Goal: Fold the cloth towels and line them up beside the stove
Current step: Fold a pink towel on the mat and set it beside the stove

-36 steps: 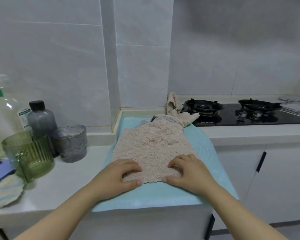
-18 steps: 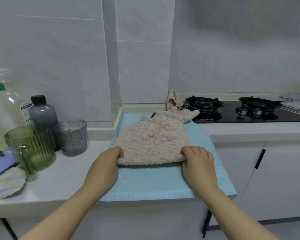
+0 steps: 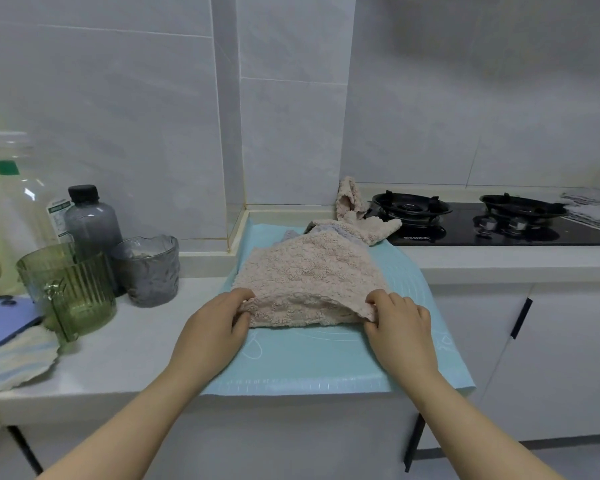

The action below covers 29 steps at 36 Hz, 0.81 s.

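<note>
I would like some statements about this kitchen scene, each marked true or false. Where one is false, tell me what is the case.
1. The left hand and the right hand each pinch the near edge of the pink towel. True.
2. The pink towel lies on a red mat. False: the mat is teal.
3. A pot stands on the stove. False: nothing stands on it.
4. The grey bottle has a black cap. True.
</note>
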Motion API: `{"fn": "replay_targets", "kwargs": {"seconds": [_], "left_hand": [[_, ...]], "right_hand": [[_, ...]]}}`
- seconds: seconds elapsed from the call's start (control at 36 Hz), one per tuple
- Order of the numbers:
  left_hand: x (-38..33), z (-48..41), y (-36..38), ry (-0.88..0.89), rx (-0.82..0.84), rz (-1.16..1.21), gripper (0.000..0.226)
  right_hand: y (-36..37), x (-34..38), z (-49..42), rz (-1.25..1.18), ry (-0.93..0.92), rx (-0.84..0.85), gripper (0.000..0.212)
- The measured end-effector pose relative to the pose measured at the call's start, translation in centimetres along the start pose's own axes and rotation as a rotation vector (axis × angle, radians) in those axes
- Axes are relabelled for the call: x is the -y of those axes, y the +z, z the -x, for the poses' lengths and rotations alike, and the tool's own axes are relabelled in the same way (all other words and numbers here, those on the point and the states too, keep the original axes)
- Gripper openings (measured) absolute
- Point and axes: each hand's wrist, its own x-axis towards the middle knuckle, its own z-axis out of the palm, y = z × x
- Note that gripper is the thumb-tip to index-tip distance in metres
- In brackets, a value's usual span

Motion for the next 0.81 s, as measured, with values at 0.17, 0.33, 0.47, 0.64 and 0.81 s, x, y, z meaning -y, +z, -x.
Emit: {"fn": "replay_targets", "kwargs": {"seconds": [0.17,0.33,0.47,0.64,0.81], "left_hand": [[0.4,-0.1,-0.4,-0.086,-0.069,0.161,0.017],[1.1,0.2,-1.3,-0.007,0.039,0.115,0.016],[1.3,0.3,-2.7,-0.009,0.059,0.136,0.018],[0.5,0.1,-5.0,0.018,0.186,0.204,0.030],[-0.1,0.3,-7.0,-0.032,0.319,0.315,0.013]], "right_hand": [[-0.1,-0.3,0.1,-0.157,0.096,-0.068,0.031],[-1.4,-1.5,0.4,-0.390,0.256,-0.116,0.022],[-3.2,-3.1,1.0,-0.606,0.228,0.012,0.015],[-5.1,-3.8,1.2,-0.806,0.254,0.120,0.018],[-7.1,-4.1,1.7,-0.867,0.240,0.266,0.015]]}}
